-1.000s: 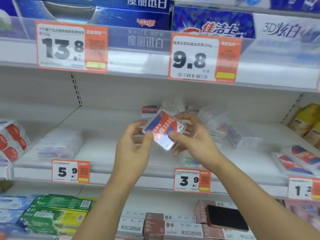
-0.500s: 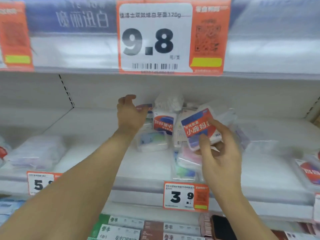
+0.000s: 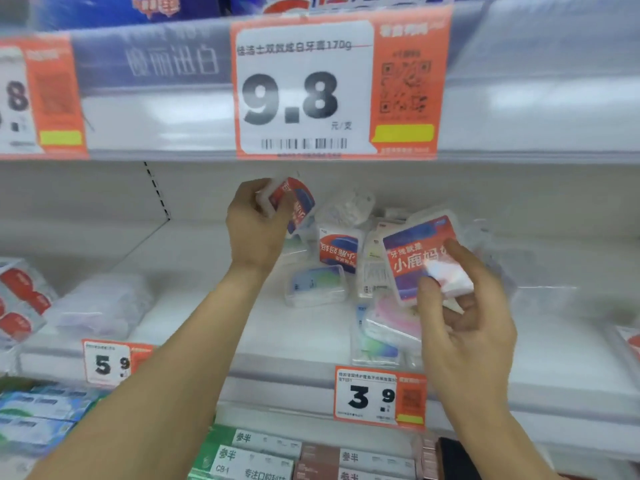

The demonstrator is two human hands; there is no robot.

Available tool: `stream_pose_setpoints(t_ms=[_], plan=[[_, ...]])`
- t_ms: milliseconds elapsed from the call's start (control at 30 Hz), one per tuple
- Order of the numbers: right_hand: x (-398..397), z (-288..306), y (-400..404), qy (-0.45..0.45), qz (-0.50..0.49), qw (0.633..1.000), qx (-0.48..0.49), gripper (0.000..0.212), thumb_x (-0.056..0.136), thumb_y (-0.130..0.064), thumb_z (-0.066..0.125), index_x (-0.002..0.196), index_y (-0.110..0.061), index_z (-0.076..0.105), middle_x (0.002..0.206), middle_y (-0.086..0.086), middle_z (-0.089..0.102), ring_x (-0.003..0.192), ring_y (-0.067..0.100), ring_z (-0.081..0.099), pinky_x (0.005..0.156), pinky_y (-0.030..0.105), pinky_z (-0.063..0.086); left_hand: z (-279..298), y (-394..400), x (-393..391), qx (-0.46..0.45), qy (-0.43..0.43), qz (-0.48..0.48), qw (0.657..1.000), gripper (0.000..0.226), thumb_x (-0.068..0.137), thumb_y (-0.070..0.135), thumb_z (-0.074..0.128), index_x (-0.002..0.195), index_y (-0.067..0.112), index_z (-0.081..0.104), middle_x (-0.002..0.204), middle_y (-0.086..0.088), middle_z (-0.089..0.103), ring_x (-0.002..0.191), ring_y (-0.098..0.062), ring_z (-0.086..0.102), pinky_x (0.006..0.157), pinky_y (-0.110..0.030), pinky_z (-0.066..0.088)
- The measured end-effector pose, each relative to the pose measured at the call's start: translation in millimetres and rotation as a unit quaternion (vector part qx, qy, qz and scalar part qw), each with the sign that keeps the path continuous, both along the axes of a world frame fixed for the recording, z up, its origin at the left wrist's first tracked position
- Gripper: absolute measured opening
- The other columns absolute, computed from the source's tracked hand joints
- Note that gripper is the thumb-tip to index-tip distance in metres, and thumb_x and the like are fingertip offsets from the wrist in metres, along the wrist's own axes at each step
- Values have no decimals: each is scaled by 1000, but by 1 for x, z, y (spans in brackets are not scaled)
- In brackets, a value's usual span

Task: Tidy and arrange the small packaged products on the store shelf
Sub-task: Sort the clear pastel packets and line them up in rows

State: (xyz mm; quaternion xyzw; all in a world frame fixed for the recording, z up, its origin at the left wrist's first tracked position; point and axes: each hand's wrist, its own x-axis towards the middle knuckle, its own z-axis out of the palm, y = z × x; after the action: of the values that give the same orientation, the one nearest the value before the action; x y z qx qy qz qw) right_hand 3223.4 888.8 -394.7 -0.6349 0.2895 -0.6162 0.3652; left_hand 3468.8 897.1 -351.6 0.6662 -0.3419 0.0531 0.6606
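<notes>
My left hand [image 3: 258, 226] grips a small red-and-blue floss box [image 3: 294, 204], lifted off the white shelf [image 3: 194, 306] near its back wall. My right hand [image 3: 464, 320] holds a second red-and-blue floss box [image 3: 420, 251] in front of a loose heap of packets. In that heap an upside-down red-and-blue box [image 3: 338, 250] stands behind a clear box lying flat [image 3: 315, 284]. A clear packet with pink contents [image 3: 391, 322] and another flat clear packet [image 3: 375, 351] lie below my right hand's box.
A 9.8 price tag [image 3: 304, 88] hangs on the shelf edge above, a 3.9 tag [image 3: 379, 396] and a 5.9 tag [image 3: 109, 363] on this shelf's front rail. Clear packs [image 3: 104, 306] lie at left, red-labelled packs [image 3: 20, 299] at far left. Boxed toothpaste [image 3: 263, 455] sits on the shelf below.
A second ago both hands held one box. My left hand let go, reached to the back of the shelf and now lifts another box. The camera has moved closer.
</notes>
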Motion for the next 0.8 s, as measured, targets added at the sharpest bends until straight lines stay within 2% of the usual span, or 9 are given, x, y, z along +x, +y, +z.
stream_pose_setpoints(t_ms=[67,133,200,333,467,533,600,667,800], plan=[[-6,6,1,-29,1,1000,2,57,87,-1,67,129,-37,55,121,-7,57,105,19,65,75,25,59,13,13,-18,0,122,-72,990,32,80,23,77,106,22,60,89,7,69,78,-7,67,72,-23,56],[-16,10,-1,-51,-5,998,23,61,86,5,66,132,-33,56,124,0,56,105,22,65,74,35,61,28,19,-40,15,289,-189,938,30,83,28,73,108,14,64,91,0,74,77,-13,70,72,-32,57],[-30,12,-7,-64,-23,997,44,60,83,6,65,129,-32,59,124,2,55,101,27,65,69,40,62,38,20,-63,48,344,-246,905,25,87,33,68,101,12,68,92,-6,76,77,-19,72,70,-35,58],[-67,20,-22,-80,-56,993,61,58,75,0,57,127,-25,59,124,9,57,99,37,62,56,35,60,40,5,-121,175,240,-291,910,34,90,41,62,92,9,70,89,-11,76,75,-24,70,73,-37,56],[-120,30,-45,-74,-100,991,58,57,73,4,55,122,-24,59,119,13,63,104,34,64,73,59,58,33,-16,-177,280,106,-360,884,27,85,38,69,84,11,68,67,-2,67,58,-16,60,48,-24,46],[-149,34,-61,-17,-156,984,80,57,69,-9,57,119,-37,60,118,10,62,102,32,64,76,57,58,29,-28,-203,330,83,-400,851,24,78,34,77,88,14,69,71,4,68,61,-12,58,48,-22,45],[-180,35,-76,48,-215,969,110,58,63,-25,59,115,-50,58,117,5,60,101,26,64,84,53,56,22,-44,-231,331,73,-414,845,39,72,32,83,101,13,67,90,-3,71,72,-18,60,56,-26,47],[-211,32,-88,88,-251,956,124,60,61,-30,61,120,-45,56,115,0,63,100,22,65,90,49,54,12,-61,-260,307,58,-397,863,50,66,33,87,105,12,64,100,-5,69,82,-21,64,62,-26,45],[-258,25,-97,106,-305,936,140,67,72,-26,70,132,-42,47,114,-4,69,91,16,70,87,37,54,-15,-96,-307,253,81,-389,882,41,68,32,85,100,14,67,96,-2,70,80,-19,64,62,-23,44]])
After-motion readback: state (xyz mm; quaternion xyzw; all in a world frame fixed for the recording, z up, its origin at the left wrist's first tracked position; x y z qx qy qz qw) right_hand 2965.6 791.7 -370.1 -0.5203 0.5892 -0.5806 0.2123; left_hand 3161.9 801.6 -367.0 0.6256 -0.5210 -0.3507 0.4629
